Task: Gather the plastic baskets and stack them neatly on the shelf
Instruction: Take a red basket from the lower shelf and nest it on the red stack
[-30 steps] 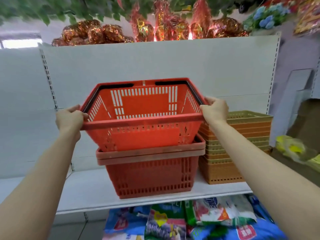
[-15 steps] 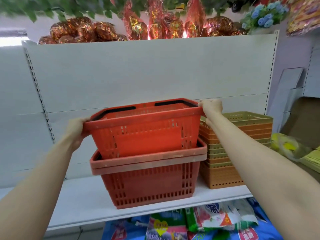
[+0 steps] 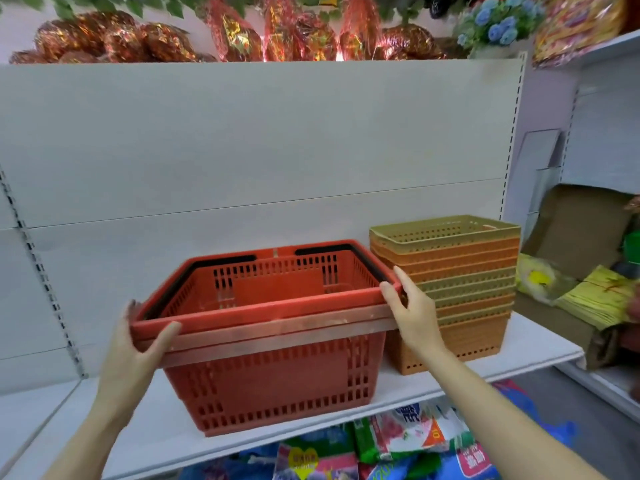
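A red shopping basket [image 3: 277, 289] with black handles sits nested deep inside the stack of red baskets [image 3: 277, 382] on the white shelf [image 3: 540, 351]. Only its rim shows above the rims below. My left hand [image 3: 138, 344] grips the near left corner of the rims, thumb over the top one. My right hand [image 3: 408, 306] rests against the near right corner of the top rim, fingers spread along its side. To the right, touching the red stack, stands a stack of several orange and olive baskets [image 3: 457, 289].
The shelf's white back panel [image 3: 259, 150] rises behind the baskets. Foil-wrapped goods [image 3: 277, 36] line the top. Packaged bags [image 3: 398, 441] lie on the level below. A cardboard box [image 3: 575, 237] and yellow packs [image 3: 595, 299] sit at right.
The top red basket has come down from a raised, tilted hold and sunk fully into the stack. Both hands followed it down to the rims.
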Motion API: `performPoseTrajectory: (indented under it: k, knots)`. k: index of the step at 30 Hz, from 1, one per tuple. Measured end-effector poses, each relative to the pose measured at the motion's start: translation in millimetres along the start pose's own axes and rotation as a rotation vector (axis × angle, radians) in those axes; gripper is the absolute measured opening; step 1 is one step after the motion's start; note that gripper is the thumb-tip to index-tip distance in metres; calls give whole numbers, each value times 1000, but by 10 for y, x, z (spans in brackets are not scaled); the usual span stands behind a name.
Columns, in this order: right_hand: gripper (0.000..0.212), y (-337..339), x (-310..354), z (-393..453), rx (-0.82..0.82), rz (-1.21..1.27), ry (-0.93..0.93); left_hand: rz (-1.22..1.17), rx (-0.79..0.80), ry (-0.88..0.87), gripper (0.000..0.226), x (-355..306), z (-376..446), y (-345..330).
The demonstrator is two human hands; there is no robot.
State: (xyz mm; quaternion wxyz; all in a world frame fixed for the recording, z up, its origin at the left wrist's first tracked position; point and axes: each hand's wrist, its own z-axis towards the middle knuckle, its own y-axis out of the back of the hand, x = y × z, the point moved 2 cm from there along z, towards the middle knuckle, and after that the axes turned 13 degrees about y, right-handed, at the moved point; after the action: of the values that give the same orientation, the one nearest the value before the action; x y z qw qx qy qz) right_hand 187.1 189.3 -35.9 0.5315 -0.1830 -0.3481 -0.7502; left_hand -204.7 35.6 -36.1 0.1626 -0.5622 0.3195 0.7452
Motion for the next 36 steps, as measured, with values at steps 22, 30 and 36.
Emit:
performPoseTrajectory:
  k: [22, 30, 36]
  knots:
    - [67, 499, -759, 679, 151, -766, 326, -27, -117, -159, 120, 101, 41, -394]
    - [72, 392, -821, 710, 208, -784, 339, 10, -187, -98, 129, 10, -73, -459]
    - [68, 603, -792, 688, 200, -706, 439, 6, -128, -64, 134, 13, -134, -361]
